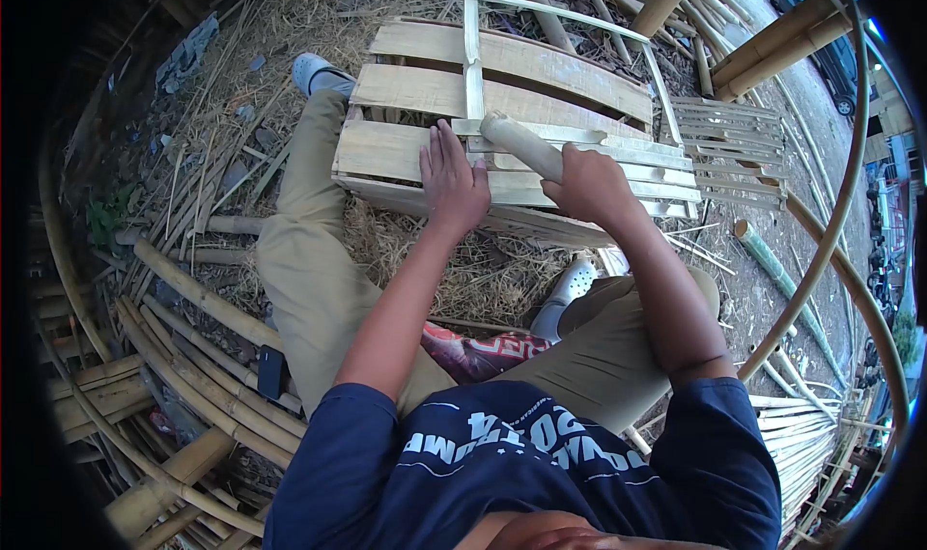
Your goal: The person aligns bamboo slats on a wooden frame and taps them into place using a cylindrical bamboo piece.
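Observation:
My right hand [591,185] is wrapped round one end of a short, thick wooden club [522,145]. The club's pale, rounded far end overlaps the corner of a frame of split bamboo strips [473,67]. Several parallel slats [628,169] make up the near side of this frame, which lies on a low wooden bench of planks [415,91]. Fingers stretched out, my left hand [454,178] rests at the left ends of the slats, just left of the club's head. The palm's underside is hidden.
Another slatted bamboo piece [729,144] lies right of the bench. Bamboo poles [208,299] are stacked at left, with a black phone-like object [271,371] on them. A curved bamboo pole [821,231] arches at right. Straw and shavings [406,260] cover the ground.

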`<state>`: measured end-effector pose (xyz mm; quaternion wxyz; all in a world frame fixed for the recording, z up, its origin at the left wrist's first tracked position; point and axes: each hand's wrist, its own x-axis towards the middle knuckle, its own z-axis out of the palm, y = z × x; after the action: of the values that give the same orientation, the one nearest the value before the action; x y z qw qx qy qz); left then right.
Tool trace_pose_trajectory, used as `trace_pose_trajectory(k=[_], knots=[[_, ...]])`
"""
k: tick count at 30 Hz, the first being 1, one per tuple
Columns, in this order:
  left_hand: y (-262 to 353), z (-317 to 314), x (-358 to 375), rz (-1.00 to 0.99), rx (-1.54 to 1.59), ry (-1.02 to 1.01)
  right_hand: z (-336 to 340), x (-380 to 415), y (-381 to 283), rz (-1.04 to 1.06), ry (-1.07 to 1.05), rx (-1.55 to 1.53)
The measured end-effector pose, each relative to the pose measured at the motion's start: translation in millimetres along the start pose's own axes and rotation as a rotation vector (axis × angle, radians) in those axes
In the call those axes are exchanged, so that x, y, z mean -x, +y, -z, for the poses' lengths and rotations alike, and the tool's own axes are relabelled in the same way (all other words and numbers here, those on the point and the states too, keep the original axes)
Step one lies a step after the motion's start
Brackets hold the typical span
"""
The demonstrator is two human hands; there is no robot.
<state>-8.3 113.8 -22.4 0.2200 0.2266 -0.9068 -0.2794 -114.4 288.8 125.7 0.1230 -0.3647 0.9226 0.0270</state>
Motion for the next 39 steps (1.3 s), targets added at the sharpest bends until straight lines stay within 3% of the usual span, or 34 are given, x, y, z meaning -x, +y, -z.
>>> trace_pose_trajectory(k=[2, 5, 7, 20, 26, 32, 39], knots=[[3, 5, 1, -0.013, -0.041, -0.05, 4, -2, 1, 0.025, -0.004, 0.011], [2, 4, 0, -0.038, -0.065, 0.071, 0, -3, 5, 0.034, 0.001, -0.023], [1, 3, 2, -0.046, -0.074, 0.048, -3, -4, 10, 0.073, 0.025, -0.028], [3, 6, 1, -0.016, -0.053, 0.027, -60, 9, -11, -0.09, 0.156, -0.292], [5, 8, 1, 0.002, -0.037, 0.03, -67, 16, -27, -0.129, 0.212, -0.274], [6, 7, 1, 0.005, -0.048, 0.029, -41, 25, -52, -0.135, 0.081, -0.154], [3, 3, 2, -0.046, -0.002, 0.101, 3, 12, -28, -0.054, -0.06, -0.27]])
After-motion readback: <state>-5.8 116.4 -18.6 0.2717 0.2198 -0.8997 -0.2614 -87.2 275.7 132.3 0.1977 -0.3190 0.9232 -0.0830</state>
